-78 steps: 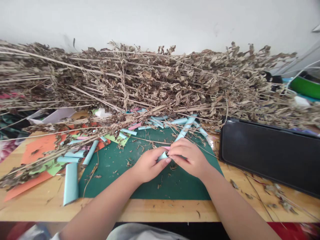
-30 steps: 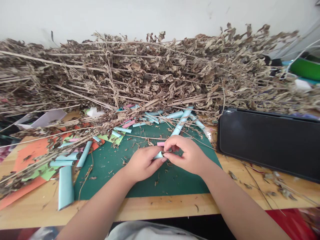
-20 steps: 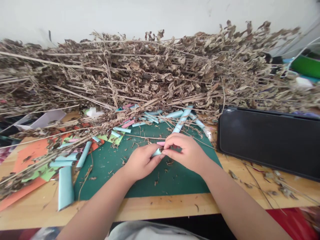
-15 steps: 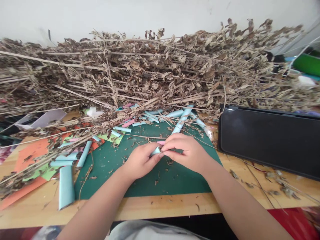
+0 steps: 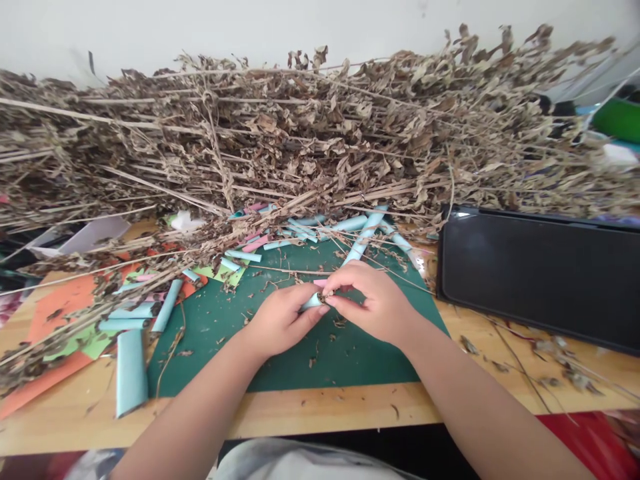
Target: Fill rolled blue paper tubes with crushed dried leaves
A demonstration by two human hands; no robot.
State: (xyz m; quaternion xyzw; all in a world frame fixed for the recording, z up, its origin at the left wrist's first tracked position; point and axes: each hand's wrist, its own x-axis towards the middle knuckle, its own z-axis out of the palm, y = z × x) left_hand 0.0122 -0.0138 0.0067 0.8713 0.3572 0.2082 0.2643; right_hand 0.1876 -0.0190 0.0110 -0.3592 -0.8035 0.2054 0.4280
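Green mat (image 5: 290, 373) was hemmed by dried stalks (image 5: 300, 147) and black device (image 5: 540, 273), room left nearside. Blue tube (image 5: 309, 304) was gripped by left hand (image 5: 281, 320), leaf (image 5: 323, 297) pinched by right hand (image 5: 375, 303).

a table (image 5: 320, 415) with its back edge buried
the dried stalks (image 5: 300, 137) hide that edge and run out past the picture's left side; the left hand (image 5: 283, 319) covers most of a small blue tube (image 5: 311, 303), and whatever the right hand's (image 5: 369, 303) fingertips pinch at its mouth is too small to tell; behind that hand, the near end of a long blue tube (image 5: 365, 237) and part of a pink tube (image 5: 319, 283) are out of sight; the black-screened device (image 5: 540, 277) by the table's right edge is cut off, as is a blurred green thing (image 5: 620, 122) near the back right corner; below the front right corner, a red thing (image 5: 583, 440) shows only in part.
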